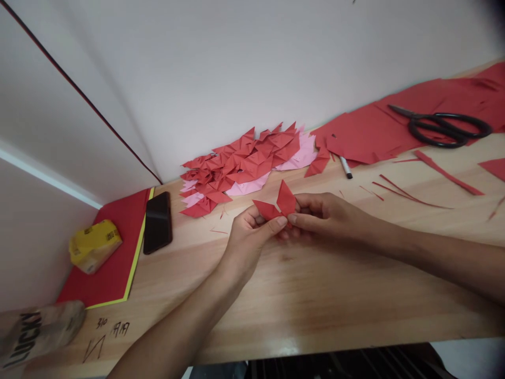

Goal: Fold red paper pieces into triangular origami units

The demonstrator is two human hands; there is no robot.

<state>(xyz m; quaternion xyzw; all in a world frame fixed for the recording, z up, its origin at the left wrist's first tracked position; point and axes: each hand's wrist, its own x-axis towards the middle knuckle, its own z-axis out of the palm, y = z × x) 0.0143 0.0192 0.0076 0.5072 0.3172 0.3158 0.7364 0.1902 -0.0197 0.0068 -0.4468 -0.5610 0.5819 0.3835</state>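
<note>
Left hand [254, 226]: we pinch the paper [286, 197] by its left side, thumb against fingers.
Right hand [321, 210]: we pinch its right side likewise.
Paper: red, folded, two tips up, between our hands over the table [335, 295].
Phone [158, 223]: to our left.
Pile [256, 163]: red and pink, by the wall [236, 68].
Scissors [418, 117]: on red sheets [359, 137], to our right.

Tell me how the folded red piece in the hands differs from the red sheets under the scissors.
The folded piece is held in the left hand and right hand; the red sheets lie on the table. The folded piece is smaller, with two pointed flaps; the red sheets are larger and mostly flat. Both look red.
</note>
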